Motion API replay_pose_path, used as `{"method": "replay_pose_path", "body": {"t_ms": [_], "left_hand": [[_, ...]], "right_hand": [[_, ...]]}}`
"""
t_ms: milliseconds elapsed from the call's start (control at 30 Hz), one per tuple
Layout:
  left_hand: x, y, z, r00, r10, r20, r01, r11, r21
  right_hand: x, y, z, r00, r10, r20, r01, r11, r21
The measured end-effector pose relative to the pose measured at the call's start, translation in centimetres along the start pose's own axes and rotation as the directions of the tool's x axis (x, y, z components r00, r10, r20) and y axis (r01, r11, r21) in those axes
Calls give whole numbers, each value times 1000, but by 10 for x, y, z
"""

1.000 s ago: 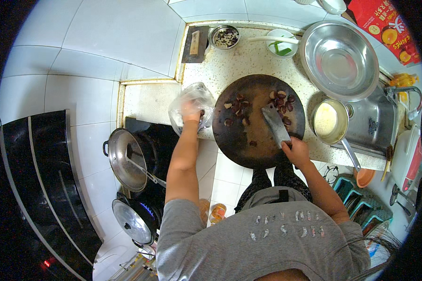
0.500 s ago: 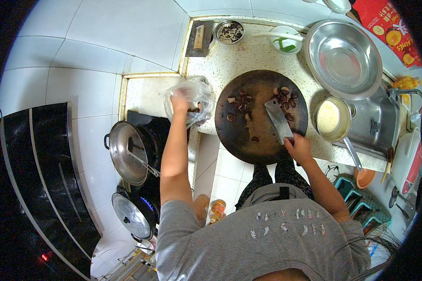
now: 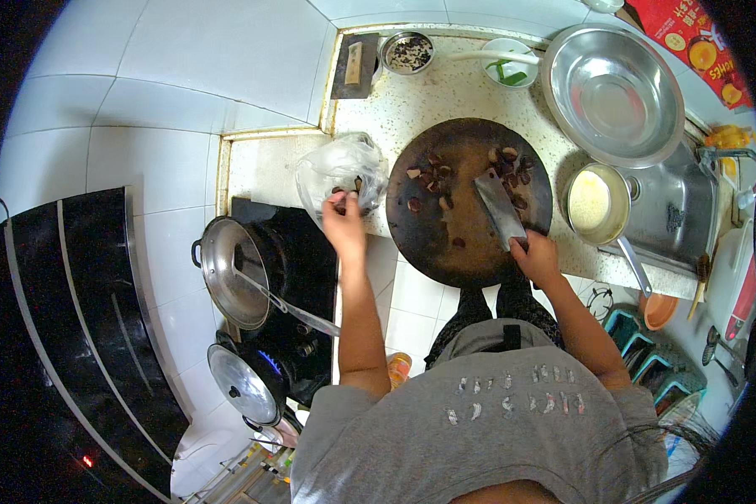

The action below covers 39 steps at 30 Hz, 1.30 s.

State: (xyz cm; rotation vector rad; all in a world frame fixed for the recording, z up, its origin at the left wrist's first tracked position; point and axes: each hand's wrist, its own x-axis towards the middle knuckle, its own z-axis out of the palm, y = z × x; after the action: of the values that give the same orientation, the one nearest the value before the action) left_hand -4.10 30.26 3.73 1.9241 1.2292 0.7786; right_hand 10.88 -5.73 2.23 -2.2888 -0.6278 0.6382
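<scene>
My left hand [image 3: 344, 210] is at the near side of a clear plastic bag [image 3: 332, 160] on the counter, its fingers closed round small dark brown pieces [image 3: 338, 195]. My right hand [image 3: 531, 250] grips a cleaver [image 3: 500, 206] by its handle. The blade lies over a round, dark chopping board [image 3: 445, 248], beside cut dark brown pieces with pale faces [image 3: 508, 164]. More such pieces [image 3: 433, 176] lie in a loose group on the board's left half.
A steel basin [image 3: 613, 92], a cream-filled saucepan [image 3: 590, 202] and a sink [image 3: 672, 223] are right. Small bowls [image 3: 407, 53] stand at the back. A wok with a ladle [image 3: 231, 294] and a lidded pot [image 3: 239, 386] over blue flame sit on the stove [image 3: 307, 252], left.
My left hand has come out from inside the bag toward its near edge, with dark pieces now visible in its fingers. My right hand still holds the cleaver over the board.
</scene>
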Motion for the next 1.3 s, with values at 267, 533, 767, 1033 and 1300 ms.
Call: {"method": "replay_pose_path", "body": {"t_ms": [267,533,767,1033,1300], "left_hand": [[-69,51,79,884,441,154,-466,802,375],[-78,51,88,876,438,201,-482,784,392],[-94,61,84,945,147,291,-232,930,284],[-83,44,65,962,136,237,-157,985,76],[-83,25,45,951,45,306,-49,999,4]], "right_hand": [[1,-5,-3,999,19,34,-18,999,-30],[1,4,4,1000,16,6,-16,1000,13],[1,-3,1,999,34,19,-34,999,2],[2,-1,1,997,72,37,-71,997,-27],[2,-2,3,1000,6,-4,-6,1000,-5]]}}
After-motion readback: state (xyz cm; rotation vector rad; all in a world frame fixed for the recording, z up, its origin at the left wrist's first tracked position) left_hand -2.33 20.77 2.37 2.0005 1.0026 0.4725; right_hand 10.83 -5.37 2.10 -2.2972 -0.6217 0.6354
